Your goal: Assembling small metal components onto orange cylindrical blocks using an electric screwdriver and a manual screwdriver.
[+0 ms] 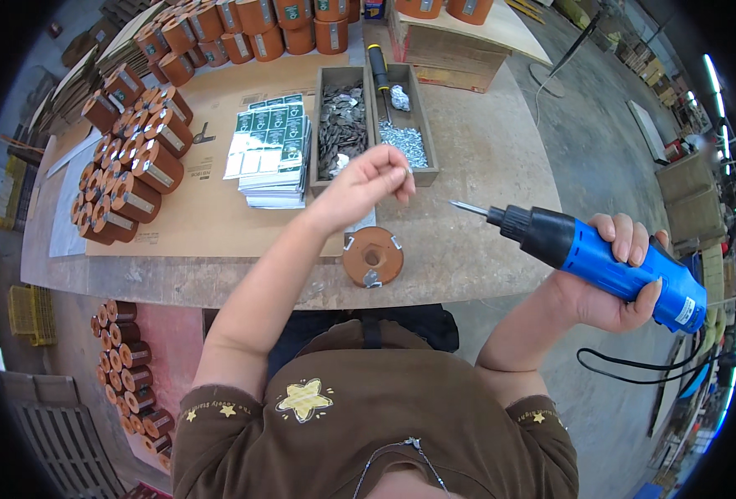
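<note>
Left hand (366,185) pinches a small silver screw (405,172) above the counter's (484,166) near edge; right hand (613,274) grips the blue corded electric screwdriver (601,258). Screw-fetching step; next, seat it on the round orange-brown insulator (372,257).

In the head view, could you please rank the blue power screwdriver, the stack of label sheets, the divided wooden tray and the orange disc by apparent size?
1. Blue power screwdriver, though nearness to the camera enlarges it.
2. Divided wooden tray.
3. Stack of label sheets; close to the tray, so unsure.
4. Orange disc.
</note>
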Motion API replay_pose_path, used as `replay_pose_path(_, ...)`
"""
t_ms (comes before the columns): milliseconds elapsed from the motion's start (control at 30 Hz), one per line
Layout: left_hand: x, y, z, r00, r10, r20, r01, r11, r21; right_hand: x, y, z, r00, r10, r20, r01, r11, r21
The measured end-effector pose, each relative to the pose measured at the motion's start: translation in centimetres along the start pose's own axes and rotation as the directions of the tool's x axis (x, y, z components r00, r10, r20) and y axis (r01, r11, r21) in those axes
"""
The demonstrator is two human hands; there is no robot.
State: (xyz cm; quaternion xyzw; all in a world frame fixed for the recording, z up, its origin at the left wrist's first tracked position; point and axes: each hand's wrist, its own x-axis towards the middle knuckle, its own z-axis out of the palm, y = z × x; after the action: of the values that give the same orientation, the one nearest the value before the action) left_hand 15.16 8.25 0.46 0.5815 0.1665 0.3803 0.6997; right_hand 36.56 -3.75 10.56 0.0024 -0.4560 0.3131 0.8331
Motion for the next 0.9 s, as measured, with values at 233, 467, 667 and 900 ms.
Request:
replay_pose_path(233, -4.8, 0.7, 2.3, 0.997, 0.066, 0.046, -0.049, 0.952, -0.303, -1.3, 3.0, 2.1, 0.997, 0.059, 0.057, -0.056, 0.997, -0.048)
replay_pose_path(467, -6.1, 0.9, 2.0, 0.997, 0.073, 0.033, -0.062, 0.962, -0.265, -2.0, 3.3, 2.8, 0.993, 0.092, 0.071, -0.088, 0.995, -0.051)
replay_pose_path(667, -6.9, 1.2, 2.2, 0.993, 0.108, 0.037, -0.098, 0.974, -0.204, -1.9, 3.2, 3.2, 0.977, 0.105, 0.187, -0.100, 0.994, -0.033)
replay_pose_path(900, -7.9, 2.1, 2.5, 0.993, -0.055, 0.106, 0.074, 0.980, -0.183, -1.3, 2.9, 3.4, 0.912, 0.089, 0.401, -0.097, 0.995, 0.001)
